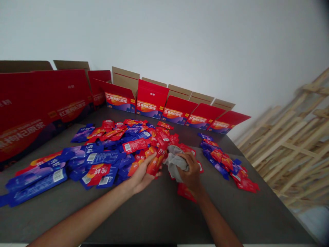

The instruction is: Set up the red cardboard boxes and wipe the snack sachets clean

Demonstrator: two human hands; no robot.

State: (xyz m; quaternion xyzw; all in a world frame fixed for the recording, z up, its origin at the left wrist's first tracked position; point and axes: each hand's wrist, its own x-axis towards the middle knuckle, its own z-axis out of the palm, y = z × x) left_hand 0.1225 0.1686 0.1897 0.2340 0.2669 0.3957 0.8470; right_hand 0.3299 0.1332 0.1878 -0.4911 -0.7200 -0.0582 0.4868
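My left hand [142,176] is closed around a red-orange pouch [155,164], held up over the table's middle. Just to its right, my right hand [190,169] grips a crumpled grey cloth [176,161], close beside the pouch. Beneath and past the cloth, red pouches [186,192] lie on the table, partly covered by my right hand and forearm. A big loose heap of blue and red pouches [102,157] spreads to the left of and behind my left hand.
Open red cartons [151,99] line the back of the dark table [154,219], with larger ones [23,113] at the left. A row of blue and red pouches [226,163] lies at the right. Wooden pallets [295,144] stand beyond the right edge, against the white wall.
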